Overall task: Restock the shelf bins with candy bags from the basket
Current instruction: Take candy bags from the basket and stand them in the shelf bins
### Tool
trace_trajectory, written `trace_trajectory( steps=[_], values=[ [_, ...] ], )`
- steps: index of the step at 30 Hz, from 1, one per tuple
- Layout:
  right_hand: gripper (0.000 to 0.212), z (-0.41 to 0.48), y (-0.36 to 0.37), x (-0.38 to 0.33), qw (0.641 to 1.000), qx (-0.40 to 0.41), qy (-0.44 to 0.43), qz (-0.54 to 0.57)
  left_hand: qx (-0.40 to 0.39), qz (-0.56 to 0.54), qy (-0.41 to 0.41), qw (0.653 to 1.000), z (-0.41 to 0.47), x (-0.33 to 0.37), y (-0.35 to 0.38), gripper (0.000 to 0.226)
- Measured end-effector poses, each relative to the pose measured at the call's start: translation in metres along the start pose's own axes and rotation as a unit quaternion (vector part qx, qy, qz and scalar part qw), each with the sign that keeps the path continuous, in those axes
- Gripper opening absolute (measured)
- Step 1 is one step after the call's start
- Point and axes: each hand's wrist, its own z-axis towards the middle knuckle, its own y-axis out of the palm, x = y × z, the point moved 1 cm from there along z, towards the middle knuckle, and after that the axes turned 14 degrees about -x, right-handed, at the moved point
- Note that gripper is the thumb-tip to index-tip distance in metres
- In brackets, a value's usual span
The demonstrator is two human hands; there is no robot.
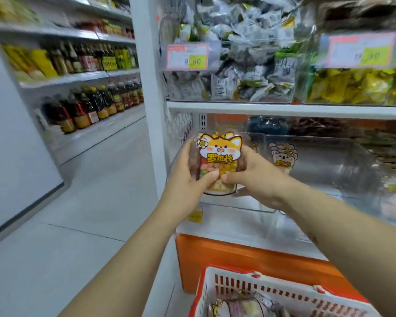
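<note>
A stack of candy bags [218, 154] with an orange cartoon fox header is held upright over the leftmost clear bin [249, 205] on the lower shelf. My left hand [188, 172] grips its left side and my right hand [254, 177] grips its right side, thumbs on the front. The neighbouring clear bin [329, 165] holds similar bags with a pale cartoon header [282, 156]. At the bottom, the red and white basket [272, 291] holds more candy bags [236, 307].
The upper shelf [284, 109] carries clear bins of grey wrapped snacks [238, 53] and yellow packets [357, 85], with price tags. An orange shelf base [238, 255] sits below. Across the aisle floor [89, 202] on the left stand shelves of dark bottles [94, 104].
</note>
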Motion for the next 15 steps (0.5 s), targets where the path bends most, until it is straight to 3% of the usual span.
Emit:
trace_trajectory(
  steps=[6,8,10,12,15],
  values=[
    [0.057,0.081,-0.007,0.030,0.995,0.074,0.021,0.059,0.021,0.157,-0.063,0.985,0.057,-0.027,-0.022,0.090],
    [0.065,0.107,-0.010,0.051,0.994,0.080,0.043,0.058,0.021,0.178,-0.075,0.981,0.069,-0.036,-0.020,0.078],
    [0.074,0.132,-0.010,0.071,0.994,0.075,0.054,0.060,0.017,0.224,-0.106,0.969,0.077,-0.045,-0.019,0.052],
    [0.073,0.153,-0.005,0.086,0.995,0.066,0.061,0.046,-0.044,0.329,-0.146,0.932,0.082,-0.052,-0.018,0.028],
    [0.054,0.174,0.001,0.103,0.996,0.064,0.058,-0.038,-0.222,0.419,-0.229,0.850,0.090,-0.064,-0.012,0.032]
  ],
)
